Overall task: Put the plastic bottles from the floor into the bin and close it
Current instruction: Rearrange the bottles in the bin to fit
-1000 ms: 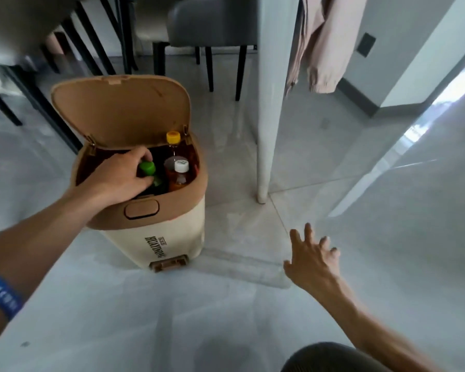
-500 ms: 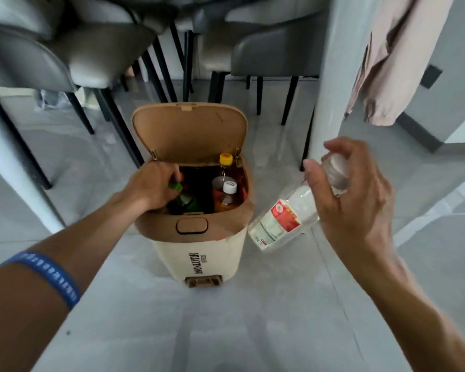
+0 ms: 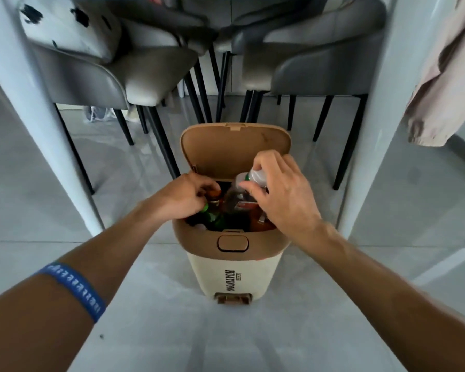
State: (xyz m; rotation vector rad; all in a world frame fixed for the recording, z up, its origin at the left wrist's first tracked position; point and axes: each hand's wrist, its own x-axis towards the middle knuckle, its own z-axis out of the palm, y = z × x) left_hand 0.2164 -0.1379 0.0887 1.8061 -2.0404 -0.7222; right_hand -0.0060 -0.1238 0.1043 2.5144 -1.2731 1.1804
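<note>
Over the one open bin, my right hand grips a clear bottle by its neck, lowering it among others; my left hand curls around a green-capped bottle inside.

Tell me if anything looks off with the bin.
The bin looks overfull: the clear bottle in the right hand pokes above the rim, so the open lid may not shut. Nothing spilled.

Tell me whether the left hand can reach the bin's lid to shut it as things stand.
Probably yes: the left hand sits at the bin's rim, just below the upright lid. But the clear bottle in the right hand still protrudes, blocking closure.
</note>
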